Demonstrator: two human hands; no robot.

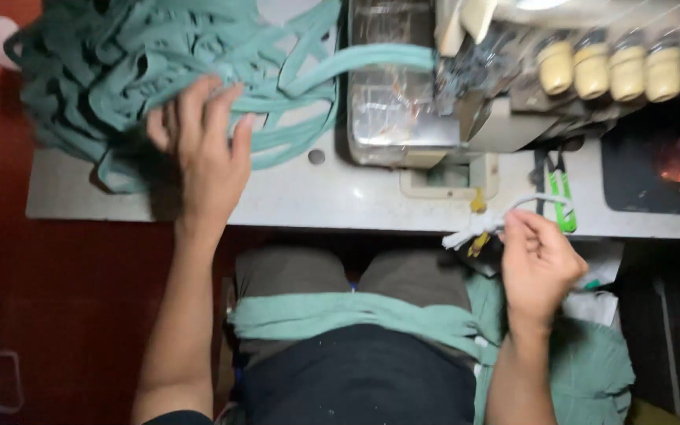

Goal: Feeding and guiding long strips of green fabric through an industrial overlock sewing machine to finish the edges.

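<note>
My left hand rests with fingers spread on a big heap of teal fabric strips at the table's left end. One teal strip runs from the heap to the sewing machine at the back. My right hand is at the table's front edge, fingers pinched on a white strip of tape or cord that loops up to the right. More teal fabric lies across my lap and under my right forearm.
Several cream thread cones stand on the machine's right side. Green-handled snips lie on the grey table next to the machine. A dark mat covers the right end. Red floor lies left.
</note>
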